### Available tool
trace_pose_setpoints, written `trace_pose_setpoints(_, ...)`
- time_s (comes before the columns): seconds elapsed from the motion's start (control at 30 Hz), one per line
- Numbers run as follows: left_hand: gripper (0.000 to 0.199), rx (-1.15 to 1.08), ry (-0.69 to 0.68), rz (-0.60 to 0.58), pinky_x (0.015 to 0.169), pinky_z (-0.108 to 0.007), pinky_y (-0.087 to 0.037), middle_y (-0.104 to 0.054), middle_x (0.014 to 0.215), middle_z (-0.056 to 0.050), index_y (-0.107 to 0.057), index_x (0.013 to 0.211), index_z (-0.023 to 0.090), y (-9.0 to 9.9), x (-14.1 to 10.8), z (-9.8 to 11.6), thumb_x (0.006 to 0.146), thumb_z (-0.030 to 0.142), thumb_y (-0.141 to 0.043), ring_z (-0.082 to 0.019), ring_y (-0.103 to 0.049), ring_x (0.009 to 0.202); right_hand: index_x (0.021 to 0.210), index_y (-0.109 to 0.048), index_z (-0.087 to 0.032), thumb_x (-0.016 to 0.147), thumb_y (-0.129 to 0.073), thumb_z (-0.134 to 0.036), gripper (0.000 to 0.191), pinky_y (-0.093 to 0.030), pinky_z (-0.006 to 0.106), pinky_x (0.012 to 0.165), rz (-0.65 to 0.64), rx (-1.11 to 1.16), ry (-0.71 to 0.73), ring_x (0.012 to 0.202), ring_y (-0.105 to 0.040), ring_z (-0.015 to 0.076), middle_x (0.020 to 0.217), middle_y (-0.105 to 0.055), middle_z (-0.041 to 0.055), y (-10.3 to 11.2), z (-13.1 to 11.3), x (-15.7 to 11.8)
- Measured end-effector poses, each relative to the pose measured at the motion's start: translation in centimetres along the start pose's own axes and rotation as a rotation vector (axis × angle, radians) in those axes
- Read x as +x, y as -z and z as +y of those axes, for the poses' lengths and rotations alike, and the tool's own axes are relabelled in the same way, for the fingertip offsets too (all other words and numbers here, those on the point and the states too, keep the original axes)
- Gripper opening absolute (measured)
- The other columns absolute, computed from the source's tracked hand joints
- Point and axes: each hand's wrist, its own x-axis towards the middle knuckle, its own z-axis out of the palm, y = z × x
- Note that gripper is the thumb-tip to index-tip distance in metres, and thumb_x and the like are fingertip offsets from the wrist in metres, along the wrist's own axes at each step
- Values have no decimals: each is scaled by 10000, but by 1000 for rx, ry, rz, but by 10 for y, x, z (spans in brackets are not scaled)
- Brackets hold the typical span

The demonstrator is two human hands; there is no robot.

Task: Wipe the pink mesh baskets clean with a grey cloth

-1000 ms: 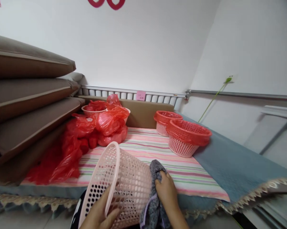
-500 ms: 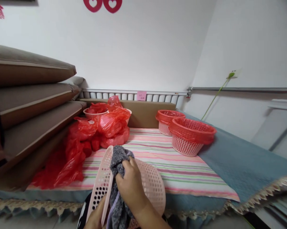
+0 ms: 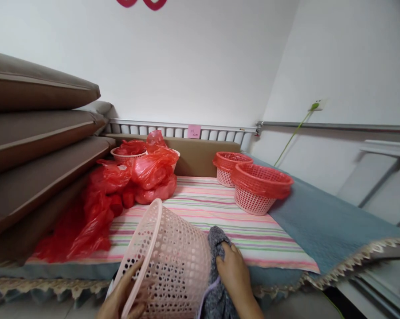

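A pale pink perforated plastic basket [image 3: 183,248] lies tilted on its side in front of me, its mouth toward the left. My left hand [image 3: 128,290] grips the basket's rim, with some fingers inside, seen through the holes. In my right hand [image 3: 233,268] is a grey cloth [image 3: 216,248] with a light purple edge; the fingers are closed on it. The cloth presses against the basket's base at the right and hangs down below the hand.
Two baskets lined with red plastic bags [image 3: 261,188] stand at the right on a striped sheet [image 3: 200,208]. Red plastic bags [image 3: 153,173] are heaped at the left, by another basket [image 3: 128,157]. Stacked cushions [image 3: 43,128] rise at the far left. A radiator [image 3: 173,128] runs along the wall.
My right hand has moved the cloth from the basket's rim to its base, rightward. The basket has turned, so more of its side shows. The view has shifted slightly.
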Motion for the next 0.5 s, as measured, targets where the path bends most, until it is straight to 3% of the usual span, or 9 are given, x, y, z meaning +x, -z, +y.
trace_pose_setpoints(0.1, 704, 5, -48, -32, 936, -433, -478, -634, 1228, -124, -439, 1332, 231, -7, 17, 15, 711, 440, -695, -312, -605, 1082, 1042, -613, -126, 751, -405, -125, 357, -417, 339, 909, 19, 7, 35, 1067, -522, 268, 1090, -584, 138, -3, -1, -5)
trace_pose_setpoints(0.23, 611, -13, -28, -60, 901, -395, -501, -561, 1317, -95, -461, 1310, 248, -9, 25, 14, 757, 412, -663, -301, -574, 1122, 989, -634, -151, 718, -434, -106, 339, -403, 346, 943, 62, 78, 104, 1091, -511, 275, 1086, -587, 130, 1, -31, -5)
trace_pose_setpoints(0.37, 612, -60, -14, -148, 823, -384, -538, -669, 1155, -78, -410, 1343, 259, 0, 16, -6, 792, 418, -624, -285, -644, 985, 884, -634, -183, 677, -457, -89, 288, -431, 343, 898, 109, 296, 242, 1018, -527, 252, 1010, -592, 97, 14, -95, -14)
trace_pose_setpoints(0.5, 628, -62, -15, -104, 943, -393, -484, -650, 1208, -64, -446, 1316, 259, 9, 5, -16, 755, 455, -650, -299, -607, 1074, 813, -611, -186, 638, -499, -79, 234, -427, 357, 887, 147, 500, 449, 972, -498, 233, 980, -562, 80, 34, -163, -30)
